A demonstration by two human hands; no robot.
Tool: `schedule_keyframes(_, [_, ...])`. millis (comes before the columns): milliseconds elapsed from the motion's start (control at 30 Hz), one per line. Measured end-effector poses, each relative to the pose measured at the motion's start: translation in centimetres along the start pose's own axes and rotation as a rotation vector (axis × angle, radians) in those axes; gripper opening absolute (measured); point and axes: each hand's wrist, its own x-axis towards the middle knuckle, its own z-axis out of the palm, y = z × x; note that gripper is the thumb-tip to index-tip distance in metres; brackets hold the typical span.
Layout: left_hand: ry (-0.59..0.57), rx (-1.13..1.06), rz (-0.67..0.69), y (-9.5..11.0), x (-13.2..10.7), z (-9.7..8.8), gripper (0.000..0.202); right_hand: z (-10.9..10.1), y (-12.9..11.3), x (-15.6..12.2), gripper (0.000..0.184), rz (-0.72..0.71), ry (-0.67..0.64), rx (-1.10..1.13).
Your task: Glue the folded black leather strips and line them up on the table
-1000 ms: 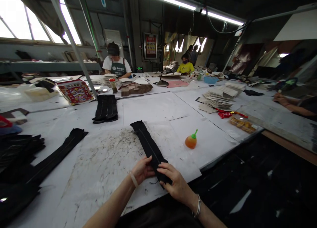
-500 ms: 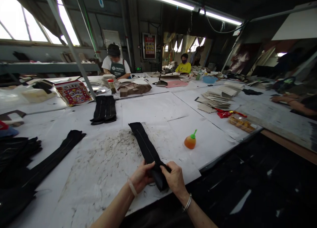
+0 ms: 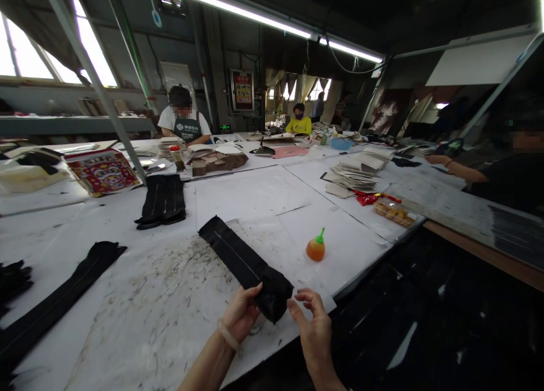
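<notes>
1. One left hand [image 3: 241, 316], bottom middle of the frame, pinching one black strip [image 3: 238, 255] that slants up-left to mid-frame.
2. One right hand [image 3: 317, 328], just beside the strip's lower end, thumb and fingers kinda parted.
3. One orange bottle [image 3: 315, 250] with a green nozzle, right of centre.
4. One more long strip [image 3: 63, 292], lower left.

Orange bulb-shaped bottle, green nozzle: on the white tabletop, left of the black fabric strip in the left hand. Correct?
Wrong side: the head view shows the bottle on the tabletop, right of the strip in the left hand.
</notes>
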Motion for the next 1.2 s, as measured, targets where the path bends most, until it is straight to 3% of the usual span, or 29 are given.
schedule_keyframes(100, [-0.023,-0.023,-0.015,-0.6,0.1,0.3,0.016,1.4,0.2,-0.4,0.025,-0.011,-0.006,-0.034])
schedule_keyframes(267, [0.041,-0.048,-0.004,-2.0,0.1,0.7,0.018,4.5,0.2,0.7,0.052,-0.016,0.086,-0.061])
schedule_keyframes(367, [0.076,-0.011,0.060,-2.3,-0.1,0.6,0.023,5.2,0.2,0.9,0.025,-0.172,0.102,-0.128])
schedule_keyframes(433, [0.081,0.041,0.127,-2.2,-0.2,0.3,0.027,5.1,0.4,0.6,0.018,-0.370,0.039,-0.195])
schedule_keyframes(533, [0.063,0.096,0.217,-1.8,-0.3,-0.5,0.029,4.3,0.5,0.1,0.038,-0.630,-0.145,-0.207])
schedule_keyframes(633, [0.051,0.156,0.229,-1.4,-0.4,-1.6,0.031,3.3,-0.1,0.5,0.044,-0.724,-0.380,-0.146])
schedule_keyframes(700, [0.053,0.212,0.220,-1.3,-0.5,-2.1,0.029,2.9,-1.0,1.4,0.038,-0.622,-0.549,-0.093])
schedule_keyframes(800, [0.026,0.273,0.221,-1.2,-0.7,-2.4,0.027,3.0,-2.4,3.5,0.018,-0.343,-0.709,-0.040])
schedule_keyframes(967, [-0.047,0.254,0.199,-1.0,-0.8,-2.7,0.037,4.8,-2.5,6.0,0.011,-0.126,-0.673,-0.019])
schedule_keyframes(1200, [-0.128,0.251,0.057,-0.2,-1.6,-4.0,0.031,6.1,-0.1,5.0,0.026,0.149,-0.647,0.029])
